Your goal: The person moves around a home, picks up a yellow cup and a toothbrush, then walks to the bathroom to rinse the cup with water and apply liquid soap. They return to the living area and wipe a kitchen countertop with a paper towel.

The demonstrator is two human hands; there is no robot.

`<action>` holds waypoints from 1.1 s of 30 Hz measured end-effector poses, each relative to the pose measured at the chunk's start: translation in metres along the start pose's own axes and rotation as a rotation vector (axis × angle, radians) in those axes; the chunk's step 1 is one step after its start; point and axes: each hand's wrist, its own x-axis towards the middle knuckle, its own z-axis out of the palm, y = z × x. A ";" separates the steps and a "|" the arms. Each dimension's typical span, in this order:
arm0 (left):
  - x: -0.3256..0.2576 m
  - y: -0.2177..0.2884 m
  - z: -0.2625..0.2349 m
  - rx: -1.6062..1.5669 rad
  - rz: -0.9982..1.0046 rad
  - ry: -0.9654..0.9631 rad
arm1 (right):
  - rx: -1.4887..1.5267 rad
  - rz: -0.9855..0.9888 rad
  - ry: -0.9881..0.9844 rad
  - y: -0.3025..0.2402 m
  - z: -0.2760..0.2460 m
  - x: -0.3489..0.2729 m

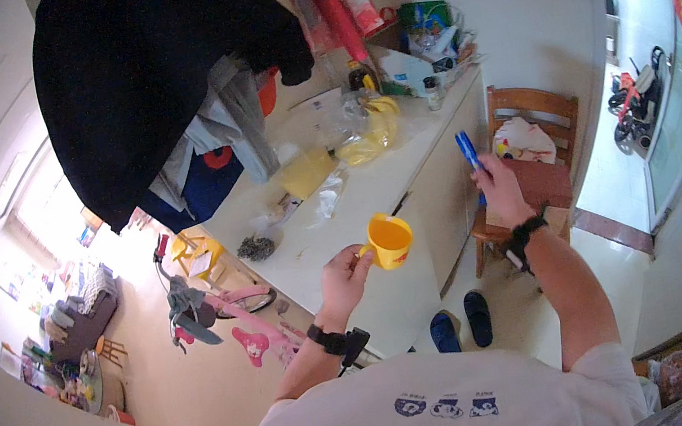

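My left hand [344, 283] is closed on the handle of a yellow cup [391, 241], held up in front of the white counter. The cup is tilted so that its inside shows, and it has a small red mark on its side. Behind the cup's rim a thin dark stick [400, 203] shows; whether it touches the cup I cannot tell. Off to the right, my right hand [502, 192] grips a blue marker-like stick [468, 150], which points up and away from me. Its lower end is hidden in my fingers.
The white counter [314, 268] carries a dark scouring pad [256, 247], a yellow sheet-like thing [307, 173] and bananas in a plastic bag [376, 129]. A wooden chair [537, 110] stands right. Blue slippers [478, 318] lie below. A pink bicycle [258, 337] stands left; dark clothes [152, 73] hang above.
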 end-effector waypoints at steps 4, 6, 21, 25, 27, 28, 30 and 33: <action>0.015 -0.012 -0.010 -0.055 0.055 0.092 | 0.009 0.026 -0.064 -0.019 0.038 0.078; 0.016 -0.017 -0.018 -0.040 -0.030 0.067 | 0.064 0.020 -0.097 -0.023 0.051 0.100; -0.006 0.005 0.025 0.097 -0.209 0.334 | 0.310 -0.029 -0.477 -0.020 0.135 0.138; 0.011 0.010 0.065 -0.002 -0.244 0.333 | 0.425 -0.049 -0.490 -0.003 0.114 0.136; 0.021 0.012 0.090 -0.060 -0.238 0.298 | 0.402 0.024 -0.510 0.007 0.088 0.130; 0.027 0.012 0.102 -0.056 -0.243 0.292 | 0.340 0.025 -0.533 0.012 0.072 0.128; 0.037 0.010 0.120 -0.123 -0.203 0.245 | 0.229 0.013 -0.537 0.019 0.039 0.120; 0.051 0.005 0.133 -0.156 -0.141 0.036 | 0.088 0.030 -0.422 0.023 -0.002 0.100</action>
